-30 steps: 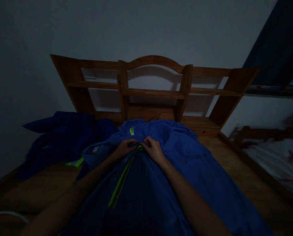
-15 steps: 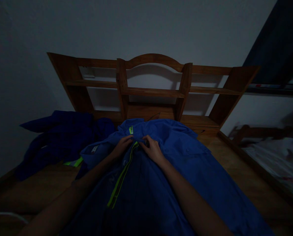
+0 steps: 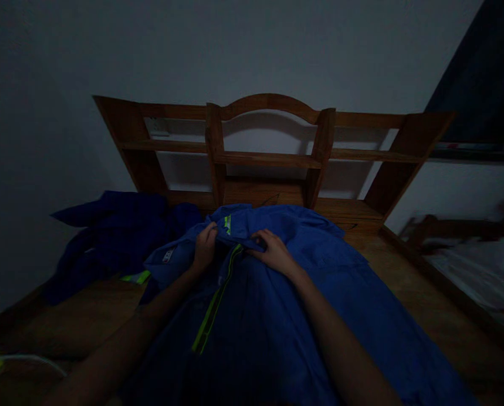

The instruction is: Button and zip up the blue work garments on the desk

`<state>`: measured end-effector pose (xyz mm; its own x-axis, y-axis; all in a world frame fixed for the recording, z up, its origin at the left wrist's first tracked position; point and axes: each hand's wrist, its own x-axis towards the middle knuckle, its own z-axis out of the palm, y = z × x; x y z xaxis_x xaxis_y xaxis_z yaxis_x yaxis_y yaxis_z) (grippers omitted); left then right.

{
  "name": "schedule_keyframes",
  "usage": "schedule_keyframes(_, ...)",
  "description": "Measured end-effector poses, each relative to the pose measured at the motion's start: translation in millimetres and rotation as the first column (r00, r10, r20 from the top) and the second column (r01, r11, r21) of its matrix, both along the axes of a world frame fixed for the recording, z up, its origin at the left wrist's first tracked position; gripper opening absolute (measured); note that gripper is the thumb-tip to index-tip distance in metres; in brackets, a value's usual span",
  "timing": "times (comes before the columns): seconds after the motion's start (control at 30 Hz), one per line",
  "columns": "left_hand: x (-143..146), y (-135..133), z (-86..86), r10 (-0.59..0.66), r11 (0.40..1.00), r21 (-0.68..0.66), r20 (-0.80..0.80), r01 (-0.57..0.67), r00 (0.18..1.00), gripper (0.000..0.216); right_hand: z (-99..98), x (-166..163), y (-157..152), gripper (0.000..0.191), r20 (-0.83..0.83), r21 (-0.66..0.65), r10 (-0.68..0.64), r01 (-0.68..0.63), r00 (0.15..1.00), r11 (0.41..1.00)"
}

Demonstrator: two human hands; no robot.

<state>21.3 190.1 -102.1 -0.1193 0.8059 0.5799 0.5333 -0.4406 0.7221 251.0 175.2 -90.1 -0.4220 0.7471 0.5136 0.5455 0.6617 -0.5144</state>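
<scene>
A blue work jacket [image 3: 345, 304] lies spread out before me, its collar end toward the shelf. A yellow-green strip [image 3: 213, 316] runs down its front, and a small yellow-green and white label [image 3: 227, 225] shows near the collar. My left hand [image 3: 205, 245] is closed on the jacket's edge at the collar and lifts it a little. My right hand [image 3: 272, 251] pinches the fabric edge just right of the strip's top. A dark gap shows under the raised cloth between both hands.
A darker blue garment [image 3: 116, 242] lies crumpled at the left, with a yellow-green reflective band [image 3: 137, 277]. A wooden shelf unit [image 3: 268, 160] stands against the wall behind. Whitish plastic [image 3: 480, 270] lies at right; a pale cable [image 3: 27, 357] is at lower left.
My left hand has moved left and up, lifting the jacket's edge away from my right hand. The hands are farther apart. The view has shifted slightly.
</scene>
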Motion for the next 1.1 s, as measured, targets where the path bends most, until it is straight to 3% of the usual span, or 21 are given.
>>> schedule_keyframes(0.13,0,6,-7.2,0.07,0.995,-0.06,-0.154,-0.08,0.986,0.022,-6.6,13,14,0.026,-0.111,-0.215,0.11,-0.132,0.988,0.968)
schedule_keyframes(0.2,0,9,-11.9,0.099,0.991,-0.062,-0.247,-0.117,0.964,0.022,-15.1,18,21,0.023,-0.141,-0.327,0.095,-0.137,0.985,0.935)
schedule_keyframes(0.3,0,11,-15.7,0.067,0.997,-0.014,-0.382,-0.078,0.922,0.024,-28.3,23,31,0.022,-0.174,-0.423,0.054,-0.124,0.983,0.898)
schedule_keyframes(0.43,-13,1,-13.0,0.017,0.999,0.039,-0.473,0.001,0.881,0.034,-38.2,28,40,0.025,-0.2,-0.449,0.038,-0.126,0.979,0.885)
schedule_keyframes(0.6,-45,-25,-6.8,-0.1,0.993,-0.017,-0.632,0.115,0.769,0.048,-42.8,31,45,0.029,-0.229,-0.457,0.044,-0.147,0.972,0.877)
schedule_keyframes(0.77,-73,-45,-0.4,-0.153,0.987,-0.156,-0.796,0.046,0.586,0.038,-45.8,30,42,0.035,-0.259,-0.459,0.045,-0.164,0.965,0.873)
schedule_keyframes(0.83,-78,-49,4.4,-0.173,0.98,-0.201,-0.861,-0.007,0.478,0.033,-45.8,28,38,0.038,-0.26,-0.459,0.038,-0.158,0.965,0.874)
schedule_keyframes(0.9,-76,-50,9.8,-0.169,0.976,-0.211,-0.888,-0.052,0.427,0.033,-45.3,26,34,0.038,-0.253,-0.459,0.035,-0.152,0.967,0.876)
schedule_keyframes(1.0,-66,-51,15.6,-0.151,0.958,-0.259,-0.822,-0.125,0.549,0.041,-44.2,26,33,0.037,-0.239,-0.473,0.047,-0.159,0.97,0.866)
schedule_keyframes(1.1,-58,-51,15.9,-0.219,0.911,-0.4,-0.671,-0.098,0.708,0.053,-41.4,29,34,0.034,-0.226,-0.505,0.072,-0.18,0.971,0.844)
